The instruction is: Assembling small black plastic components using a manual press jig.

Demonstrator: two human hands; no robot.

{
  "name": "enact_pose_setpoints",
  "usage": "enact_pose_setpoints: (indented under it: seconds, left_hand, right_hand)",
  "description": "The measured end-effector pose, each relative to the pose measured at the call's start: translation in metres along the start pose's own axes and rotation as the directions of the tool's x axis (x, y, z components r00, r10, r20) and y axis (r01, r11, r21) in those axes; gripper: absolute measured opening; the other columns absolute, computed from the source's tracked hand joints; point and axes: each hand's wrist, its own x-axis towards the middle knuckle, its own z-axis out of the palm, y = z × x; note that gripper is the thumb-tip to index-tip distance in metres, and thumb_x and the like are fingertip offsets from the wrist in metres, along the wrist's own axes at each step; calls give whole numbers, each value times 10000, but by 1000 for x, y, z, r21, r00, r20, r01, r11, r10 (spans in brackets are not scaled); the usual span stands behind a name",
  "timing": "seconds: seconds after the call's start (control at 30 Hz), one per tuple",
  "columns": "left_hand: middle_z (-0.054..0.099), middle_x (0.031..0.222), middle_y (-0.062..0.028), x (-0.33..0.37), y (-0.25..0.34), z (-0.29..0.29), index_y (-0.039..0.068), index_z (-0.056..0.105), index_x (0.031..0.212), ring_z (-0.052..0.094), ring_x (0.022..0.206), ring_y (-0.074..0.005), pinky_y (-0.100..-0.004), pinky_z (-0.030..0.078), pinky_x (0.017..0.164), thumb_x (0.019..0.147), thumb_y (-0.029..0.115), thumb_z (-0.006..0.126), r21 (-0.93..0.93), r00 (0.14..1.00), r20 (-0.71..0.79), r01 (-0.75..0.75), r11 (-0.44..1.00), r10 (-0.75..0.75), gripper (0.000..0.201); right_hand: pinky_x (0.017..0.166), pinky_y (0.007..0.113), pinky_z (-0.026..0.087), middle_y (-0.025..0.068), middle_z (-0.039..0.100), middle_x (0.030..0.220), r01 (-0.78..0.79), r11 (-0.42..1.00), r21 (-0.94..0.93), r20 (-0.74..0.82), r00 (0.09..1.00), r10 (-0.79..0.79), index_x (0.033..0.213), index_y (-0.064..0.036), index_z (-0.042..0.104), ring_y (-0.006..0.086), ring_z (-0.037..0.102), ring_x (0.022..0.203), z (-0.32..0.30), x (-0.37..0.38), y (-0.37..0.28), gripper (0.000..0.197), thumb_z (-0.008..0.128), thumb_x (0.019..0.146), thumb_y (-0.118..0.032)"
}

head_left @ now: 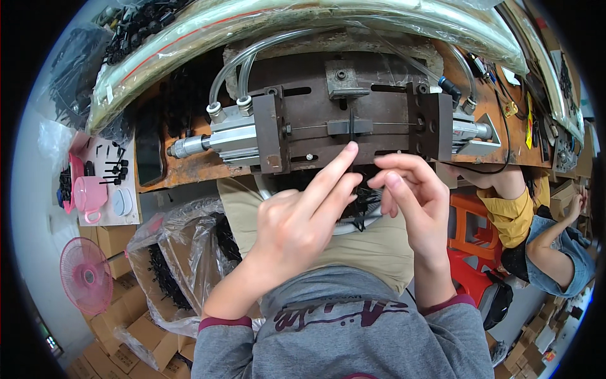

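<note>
My left hand is raised with its forefinger pointing up to the lower edge of a brown metal fixture, just under a thin black part seated upright in its centre slot. My right hand sits beside it, fingers curled and pinched together over small black plastic parts in a round tray on my lap. What the right fingertips pinch is too small to tell. The left hand's other fingers are folded.
A pneumatic cylinder with clear hoses feeds the fixture from the left, on a rusty bench. Plastic bags of black parts stand at my left knee. A pink fan and cardboard boxes lie lower left. Another person sits at right.
</note>
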Motion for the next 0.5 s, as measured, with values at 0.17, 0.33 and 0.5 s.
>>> enact_pose_setpoints:
  seconds: [0.17, 0.33, 0.5]
  left_hand:
    - [658, 1298, -107, 12, 6, 10, 26, 710, 1007, 654, 563, -161, -273, 497, 504, 781, 89, 754, 153, 999, 34, 23, 988, -28, 239]
    - [662, 1292, -104, 17, 4, 9, 30, 715, 1009, 679, 589, -161, -272, 509, 513, 787, 110, 755, 190, 998, 54, 22, 982, -33, 239]
    - [663, 1288, -107, 18, 6, 7, 25, 714, 1014, 687, 590, -171, -273, 513, 516, 783, 100, 754, 199, 997, 72, 25, 980, -40, 246]
  right_hand:
    - [589, 180, 459, 89, 714, 882, 59, 997, -58, -21, 998, -61, 1083, 34, 672, 42, 585, 668, -11, -8, 2, 150, 634, 956, -37]
    - [599, 186, 477, 102, 713, 891, 93, 995, -28, -29, 995, -94, 1107, 37, 657, 56, 599, 675, -13, -14, 2, 169, 627, 953, -27]
    - [598, 195, 483, 100, 704, 870, 22, 968, 252, -3, 1000, -22, 1157, 36, 629, 78, 600, 668, 2, -11, -3, 218, 623, 948, -24]
